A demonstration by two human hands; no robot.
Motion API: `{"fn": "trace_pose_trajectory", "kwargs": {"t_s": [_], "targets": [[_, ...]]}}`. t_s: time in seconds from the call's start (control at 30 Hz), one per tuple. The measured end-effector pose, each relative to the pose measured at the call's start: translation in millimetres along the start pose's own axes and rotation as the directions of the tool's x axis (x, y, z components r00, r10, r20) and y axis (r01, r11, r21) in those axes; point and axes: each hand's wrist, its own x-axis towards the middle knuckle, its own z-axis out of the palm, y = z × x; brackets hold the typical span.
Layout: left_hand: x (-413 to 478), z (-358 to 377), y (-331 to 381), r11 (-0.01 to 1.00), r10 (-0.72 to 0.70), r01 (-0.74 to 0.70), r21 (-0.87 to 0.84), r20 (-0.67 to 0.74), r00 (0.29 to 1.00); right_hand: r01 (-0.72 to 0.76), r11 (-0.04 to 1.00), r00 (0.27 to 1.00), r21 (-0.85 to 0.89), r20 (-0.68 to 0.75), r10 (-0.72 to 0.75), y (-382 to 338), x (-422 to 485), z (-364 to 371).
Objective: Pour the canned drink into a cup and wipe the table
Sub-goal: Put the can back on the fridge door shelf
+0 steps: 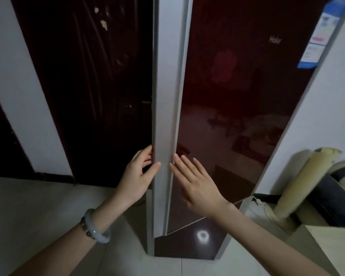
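The canned drink is out of view; I judge it sits behind the fridge door (237, 96). The door's grey edge (165, 116) runs upright. At its left side the left hand (139, 176) has a grasping grip, fingers hooked behind and thumb in front. Just right of the edge, the right hand (197, 186) lies flat on the red front, grip released.
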Motion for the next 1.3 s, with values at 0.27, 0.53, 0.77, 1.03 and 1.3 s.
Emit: {"fn": "trace_pose_trajectory", "kwargs": {"t_s": [0.27,0.53,0.77,1.03,1.3], "targets": [[101.0,-30.3,-48.1,0.985,-0.085,0.094,-0.146,0.073,0.994,-0.019,0.995,1.000,-0.103,0.004,0.020,22.1,88.6,45.5],[176.6,-33.0,-88.8,0.942,-0.137,0.165,-0.293,0.113,0.984,-0.054,0.970,0.998,-0.238,0.029,0.063,49.2,149.8,80.5],[212.7,-31.2,-102.7,0.938,-0.136,0.174,-0.300,0.145,0.980,-0.077,0.964,0.996,-0.254,0.026,0.086,63.0,175.8,97.6],[221.9,-22.5,-109.2,0.919,-0.174,0.216,-0.331,0.152,0.973,-0.090,0.963,0.994,-0.254,0.043,0.104,64.1,178.8,101.2],[207.2,-25.1,-109.2,0.997,-0.074,0.072,0.017,0.197,0.978,-0.088,0.993,0.983,-0.084,0.154,0.100,61.2,177.8,85.6]]}}
